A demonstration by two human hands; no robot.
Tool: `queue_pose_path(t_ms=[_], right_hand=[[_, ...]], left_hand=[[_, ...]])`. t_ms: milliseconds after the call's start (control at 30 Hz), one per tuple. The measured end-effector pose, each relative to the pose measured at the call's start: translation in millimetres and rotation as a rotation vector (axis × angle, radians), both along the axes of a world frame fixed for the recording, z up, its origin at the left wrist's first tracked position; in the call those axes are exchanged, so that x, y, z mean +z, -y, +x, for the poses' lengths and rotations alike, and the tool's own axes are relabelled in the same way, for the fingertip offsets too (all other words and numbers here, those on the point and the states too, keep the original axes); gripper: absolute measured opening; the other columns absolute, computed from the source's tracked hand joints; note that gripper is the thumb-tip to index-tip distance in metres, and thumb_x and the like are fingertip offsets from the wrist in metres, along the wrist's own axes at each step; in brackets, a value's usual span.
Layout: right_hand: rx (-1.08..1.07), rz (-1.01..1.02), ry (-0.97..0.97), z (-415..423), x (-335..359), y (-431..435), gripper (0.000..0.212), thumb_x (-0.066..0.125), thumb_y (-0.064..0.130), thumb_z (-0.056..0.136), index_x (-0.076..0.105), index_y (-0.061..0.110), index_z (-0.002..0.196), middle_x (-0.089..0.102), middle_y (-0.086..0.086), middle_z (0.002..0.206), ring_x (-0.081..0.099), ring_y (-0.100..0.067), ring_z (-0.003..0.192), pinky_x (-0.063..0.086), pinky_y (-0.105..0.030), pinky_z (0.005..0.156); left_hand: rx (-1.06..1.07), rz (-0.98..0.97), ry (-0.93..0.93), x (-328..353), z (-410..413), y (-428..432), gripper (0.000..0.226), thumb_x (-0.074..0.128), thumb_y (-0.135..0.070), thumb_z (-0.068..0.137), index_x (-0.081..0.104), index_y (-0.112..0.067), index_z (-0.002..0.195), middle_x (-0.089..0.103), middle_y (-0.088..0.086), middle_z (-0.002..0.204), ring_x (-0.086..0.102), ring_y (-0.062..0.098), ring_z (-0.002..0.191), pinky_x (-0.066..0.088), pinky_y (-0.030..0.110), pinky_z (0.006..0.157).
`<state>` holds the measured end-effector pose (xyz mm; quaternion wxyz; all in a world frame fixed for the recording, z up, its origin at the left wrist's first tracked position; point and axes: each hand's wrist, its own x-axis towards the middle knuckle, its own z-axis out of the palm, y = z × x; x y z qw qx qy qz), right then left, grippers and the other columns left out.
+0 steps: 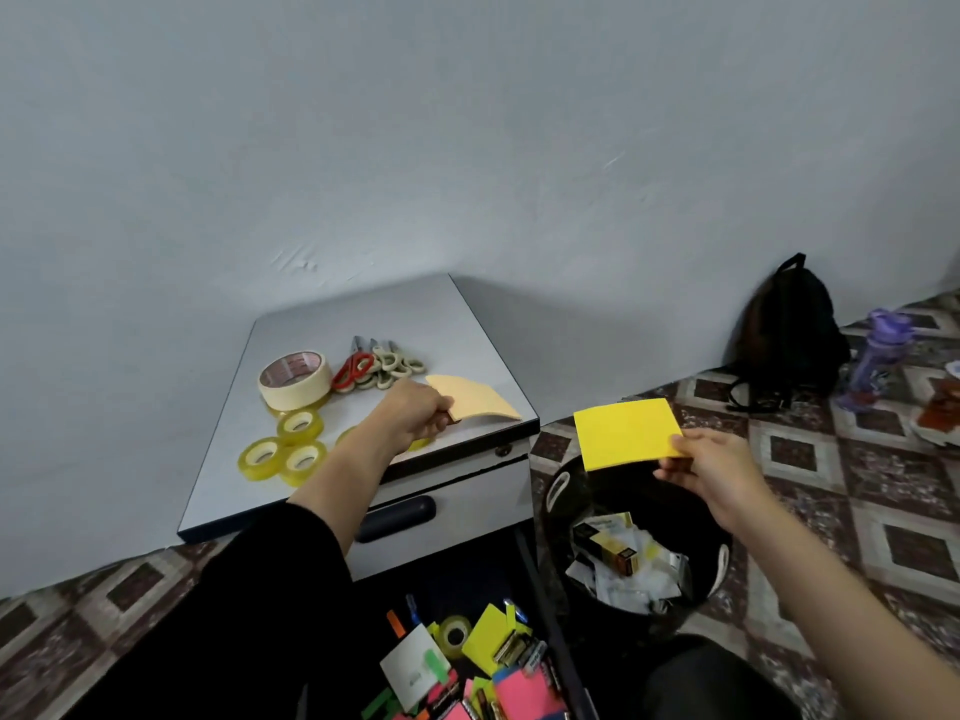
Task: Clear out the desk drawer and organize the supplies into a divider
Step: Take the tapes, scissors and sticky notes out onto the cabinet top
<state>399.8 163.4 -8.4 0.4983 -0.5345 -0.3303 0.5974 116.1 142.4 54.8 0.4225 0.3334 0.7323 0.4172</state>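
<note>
A tan pad [475,397] is pinched at its corner by the left hand [410,415], which is stretched out over the cabinet top [363,314]. A yellow pad [626,433] is pinched by the right hand [711,470] and held above the black bin [561,491]. Red writing inside the tape roll [295,379], just beyond the left hand, is too blurry to be read. The drawer [548,626] of supplies is seen below both hands.

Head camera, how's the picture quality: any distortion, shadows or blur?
Head view: wide-angle bending curves the edge of the floor; light is soft and even, the cabinet casting a faint shadow on the wall; the supplies at the bottom edge look slightly soft.
</note>
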Motion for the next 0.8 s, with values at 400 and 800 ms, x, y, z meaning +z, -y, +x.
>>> queue_pose_path(t_ms=[400,800], right_hand=[[0.027,-0.057,-0.008,6,-12,-12,0.011,0.044,-0.003,0.096,0.051,-0.002,0.088,0.05,-0.016,0.076,0.049,-0.021,0.06,0.05,-0.022,0.038],[0.069,-0.023,-0.086,-15,5,-28,0.017,0.037,-0.004,0.097,0.05,-0.002,0.087,0.051,-0.017,0.079,0.051,-0.022,0.062,0.055,-0.025,0.043]], left_hand=[[-0.043,-0.091,-0.348,-2,-6,-19,0.021,0.063,0.001,0.084,0.052,0.0,0.066,0.058,0.011,0.052,0.054,0.009,0.031,0.041,0.016,0.034],[-0.587,-0.092,-0.97,-13,-4,-29,0.088,0.078,-0.041,0.071,0.034,-0.014,0.141,0.044,0.007,0.141,0.042,0.024,0.128,0.035,0.034,0.103]])
